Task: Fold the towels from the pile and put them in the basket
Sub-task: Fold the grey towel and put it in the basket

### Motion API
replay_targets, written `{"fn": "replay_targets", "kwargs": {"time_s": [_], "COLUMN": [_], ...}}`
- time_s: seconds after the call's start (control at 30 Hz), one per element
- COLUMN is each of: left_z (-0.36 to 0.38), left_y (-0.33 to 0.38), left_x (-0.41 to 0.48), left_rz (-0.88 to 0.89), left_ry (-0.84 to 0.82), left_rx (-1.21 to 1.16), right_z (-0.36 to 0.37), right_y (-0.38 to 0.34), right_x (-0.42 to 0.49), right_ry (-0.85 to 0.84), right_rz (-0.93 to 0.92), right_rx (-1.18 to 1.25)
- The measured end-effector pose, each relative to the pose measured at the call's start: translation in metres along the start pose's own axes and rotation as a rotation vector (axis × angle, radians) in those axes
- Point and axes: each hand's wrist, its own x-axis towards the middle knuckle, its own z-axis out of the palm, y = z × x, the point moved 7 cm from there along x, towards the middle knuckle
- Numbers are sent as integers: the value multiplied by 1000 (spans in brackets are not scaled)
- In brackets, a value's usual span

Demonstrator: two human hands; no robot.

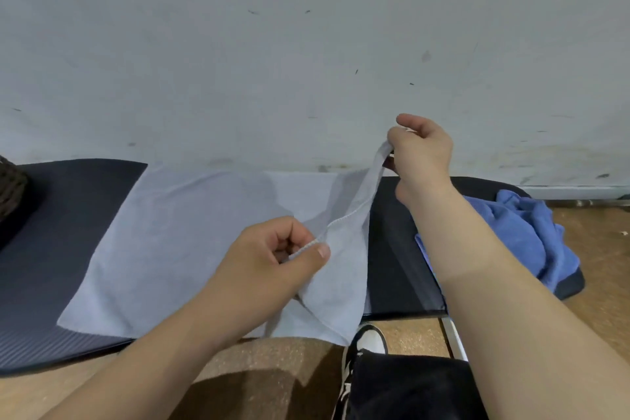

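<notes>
- Both hands pinch one side of the pale grey towel (170, 232). The left hand (272, 259) nips the stitched hem between thumb and curled fingers. The right hand (421, 150) holds the far corner, raised above the worktop (51, 215).
- The rest of the towel lies spread across the middle of the worktop. Its near right corner droops over the near edge.
- Risk: the pinches are small and the cloth is thin, so a quick pull could slip the hem out of either grip and spoil the fold.
- Risk: if the two hands travel unevenly towards the left edge, the lifted side would probably land skewed and the corners would not meet.
- Risk: the overhanging corner may drag the flat part off the near edge as the cloth is lifted.
- The towel looks soft, limp and matte, rectangular, with a fine corded hem.
- The worktop is covered in dark padding, finely ribbed at the near left corner.
- The pile of blue towels (521, 232) sits crumpled at the right end, thicker and fluffier in look.
- The basket (12, 187), dark and woven, shows only partly at the far left edge.
</notes>
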Motion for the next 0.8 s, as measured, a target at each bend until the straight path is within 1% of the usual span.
{"fn": "replay_targets", "kwargs": {"time_s": [0.17, 0.27, 0.37, 0.53, 0.67, 0.8], "left_z": [-75, -128, -177, -233, -259, -270], "left_y": [-24, -45, -63, -89, -112, -132], "left_x": [-26, -44, -57, -73, -74, -68], "left_rz": [-72, -128, -174, -265, -325, -373], "left_ry": [169, 285, 353, 361, 347, 366], "left_rx": [-17, 68, 154, 216, 282, 416], "right_z": [101, 161, 215, 272, 298, 310], "right_y": [5, 16, 25, 42, 64, 85], "right_x": [-41, -68, -97, -127, -142, -162], "right_ry": [-187, -279, -384, -460, -555, -718], "right_rz": [-18, -25, -46, 16, 40, 68], "right_rx": [-29, -76, -77, -65, -181, -264]}}
